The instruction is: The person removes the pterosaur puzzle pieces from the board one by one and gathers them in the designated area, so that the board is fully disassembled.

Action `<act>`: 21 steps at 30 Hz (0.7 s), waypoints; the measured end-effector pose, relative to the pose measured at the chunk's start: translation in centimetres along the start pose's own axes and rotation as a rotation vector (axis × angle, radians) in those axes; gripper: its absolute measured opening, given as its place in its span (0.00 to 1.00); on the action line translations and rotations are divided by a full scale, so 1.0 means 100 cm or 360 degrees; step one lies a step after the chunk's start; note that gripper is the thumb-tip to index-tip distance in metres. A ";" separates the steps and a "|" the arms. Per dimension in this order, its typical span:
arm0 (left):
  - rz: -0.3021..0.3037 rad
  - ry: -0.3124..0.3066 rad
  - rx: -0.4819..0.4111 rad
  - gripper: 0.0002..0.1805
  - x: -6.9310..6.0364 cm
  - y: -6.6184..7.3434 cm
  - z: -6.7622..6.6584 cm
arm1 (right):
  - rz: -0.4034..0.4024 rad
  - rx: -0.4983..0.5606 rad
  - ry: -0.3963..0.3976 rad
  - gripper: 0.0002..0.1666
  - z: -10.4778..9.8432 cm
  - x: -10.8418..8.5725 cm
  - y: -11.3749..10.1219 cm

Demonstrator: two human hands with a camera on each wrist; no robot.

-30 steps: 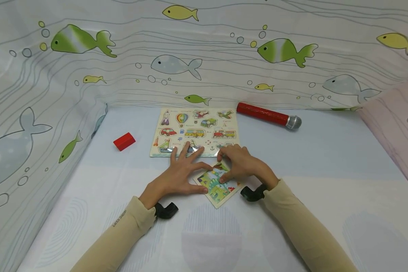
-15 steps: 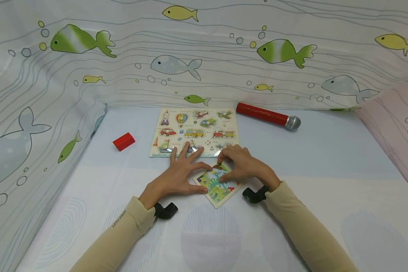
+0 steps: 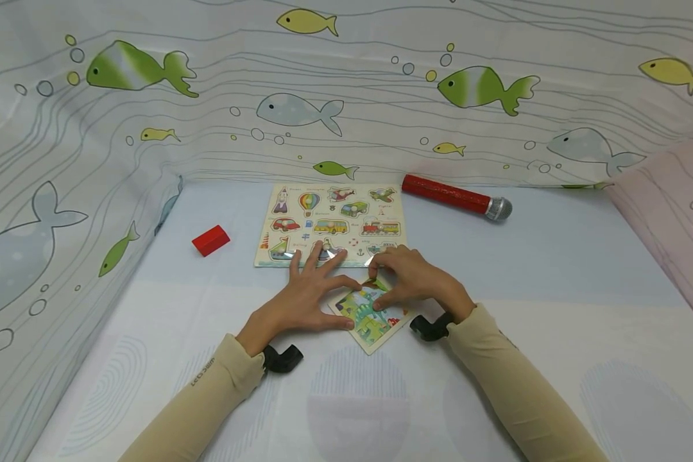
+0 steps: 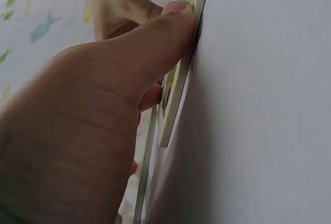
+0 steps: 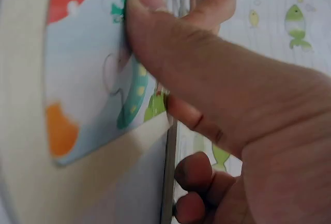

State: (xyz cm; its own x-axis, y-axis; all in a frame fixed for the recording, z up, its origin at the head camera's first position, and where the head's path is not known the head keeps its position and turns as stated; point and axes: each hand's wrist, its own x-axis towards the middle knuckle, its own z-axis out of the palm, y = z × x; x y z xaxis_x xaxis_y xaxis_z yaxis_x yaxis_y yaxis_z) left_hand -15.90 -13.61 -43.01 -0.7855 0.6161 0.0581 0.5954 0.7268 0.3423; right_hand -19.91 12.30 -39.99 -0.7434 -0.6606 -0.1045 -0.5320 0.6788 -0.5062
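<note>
A small dinosaur jigsaw puzzle [image 3: 369, 326] in a pale wooden frame lies turned cornerwise on the table. My left hand [image 3: 300, 298] has its fingers spread: thumb and index finger touch the puzzle's left side, while other fingertips rest on the larger puzzle board. In the left wrist view, its thumb [image 4: 165, 32] presses the frame's edge. My right hand [image 3: 412, 276] grips the jigsaw puzzle at its upper right, index finger bent near the far corner. Its thumb [image 5: 160, 32] presses on the picture in the right wrist view. The far corner is partly hidden by the hands.
A vehicle puzzle board [image 3: 335, 221] lies just behind the jigsaw puzzle. Behind it to the right is a red toy microphone [image 3: 453, 196]. A red block [image 3: 210, 240] sits at the left. Fish-patterned cloth [image 3: 381, 115] walls the back and sides.
</note>
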 end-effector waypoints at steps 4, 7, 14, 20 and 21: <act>-0.0003 -0.0012 0.0002 0.34 0.000 0.002 -0.001 | 0.0025 0.0039 -0.0010 0.27 0.001 0.001 0.002; -0.0003 -0.0012 0.0001 0.34 0.000 0.002 -0.001 | 0.0031 0.0061 -0.0013 0.29 0.002 0.002 0.003; 0.0000 -0.0018 0.0010 0.34 0.001 0.000 0.000 | 0.0053 0.0112 0.0034 0.31 0.004 -0.003 0.001; 0.0004 -0.0011 0.0001 0.34 0.001 0.000 0.000 | 0.0032 0.0137 0.0154 0.35 0.012 -0.010 0.007; 0.0003 -0.0011 0.0004 0.34 0.001 0.000 0.000 | 0.0018 0.0126 0.0170 0.35 0.014 -0.010 0.008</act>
State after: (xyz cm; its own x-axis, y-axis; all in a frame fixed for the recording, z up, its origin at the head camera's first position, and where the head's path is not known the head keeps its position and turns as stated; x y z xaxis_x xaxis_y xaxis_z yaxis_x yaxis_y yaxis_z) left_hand -15.96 -13.57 -43.02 -0.7831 0.6197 0.0526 0.5975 0.7263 0.3399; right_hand -19.03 13.06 -41.47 -0.7903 -0.6124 -0.0208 -0.4929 0.6555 -0.5722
